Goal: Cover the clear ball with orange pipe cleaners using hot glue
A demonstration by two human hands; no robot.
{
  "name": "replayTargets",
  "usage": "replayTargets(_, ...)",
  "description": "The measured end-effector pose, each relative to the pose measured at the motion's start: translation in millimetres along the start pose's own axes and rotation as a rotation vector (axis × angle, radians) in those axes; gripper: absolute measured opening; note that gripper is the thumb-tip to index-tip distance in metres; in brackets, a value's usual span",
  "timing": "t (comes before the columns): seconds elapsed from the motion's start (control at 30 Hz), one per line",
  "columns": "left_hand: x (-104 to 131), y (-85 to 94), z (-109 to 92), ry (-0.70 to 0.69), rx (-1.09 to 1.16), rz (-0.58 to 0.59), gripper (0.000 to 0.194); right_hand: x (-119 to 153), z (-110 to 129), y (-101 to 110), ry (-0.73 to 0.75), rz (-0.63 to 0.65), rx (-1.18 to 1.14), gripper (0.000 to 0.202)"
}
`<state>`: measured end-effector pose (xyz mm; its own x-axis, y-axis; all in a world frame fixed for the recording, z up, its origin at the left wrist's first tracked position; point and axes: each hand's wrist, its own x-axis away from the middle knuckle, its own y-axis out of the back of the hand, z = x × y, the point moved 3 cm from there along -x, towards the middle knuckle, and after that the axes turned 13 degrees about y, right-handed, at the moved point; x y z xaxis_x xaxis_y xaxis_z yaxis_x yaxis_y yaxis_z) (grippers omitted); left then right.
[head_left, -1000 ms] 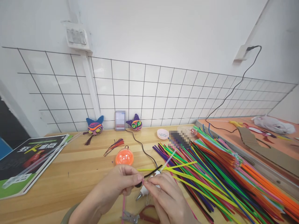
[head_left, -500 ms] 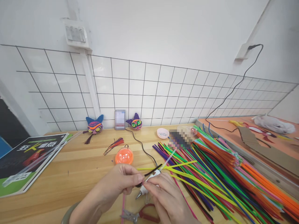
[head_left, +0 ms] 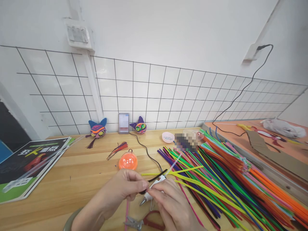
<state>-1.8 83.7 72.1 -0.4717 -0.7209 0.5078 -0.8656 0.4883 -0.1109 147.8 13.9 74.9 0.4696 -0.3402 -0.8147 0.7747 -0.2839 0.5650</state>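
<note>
My left hand (head_left: pixel 128 186) is closed in a pinch on a black pipe cleaner (head_left: pixel 158 175), part of which sticks out beyond the fingers. My right hand (head_left: pixel 172 203) is also pinched, its fingertips meeting the left ones at the dark, curled part of the pipe cleaner. The fingers hide most of that part. Beneath the hands lies a white glue gun (head_left: pixel 159 180), its metal nozzle pointing toward the lower left. Red-handled scissors (head_left: pixel 154 220) lie just below, partly covered by my right hand. A shiny orange ball (head_left: pixel 128 161) sits beyond my left hand.
Many coloured pipe cleaners (head_left: pixel 216 179) spread across the table's right side. At the back are two yarn-wrapped figures, one blue-eared (head_left: pixel 98 129), one purple-eared (head_left: pixel 139 126), and a pink bowl (head_left: pixel 167 137). A thread tassel (head_left: pixel 118 149) lies mid-table; magazines (head_left: pixel 31 166) lie left.
</note>
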Motion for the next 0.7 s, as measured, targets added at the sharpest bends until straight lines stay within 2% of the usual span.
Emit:
replayTargets(0.33,0.1,1.0,-0.4,-0.003,-0.015,0.014,0.023,1.3,-1.3,-1.6,-0.020,0.009,0.011,0.032)
replayTargets(0.7,0.2,0.7,0.4,0.002,-0.028,0.027,0.025,5.2,-3.6,-3.0,0.029,-0.008,-0.015,0.034)
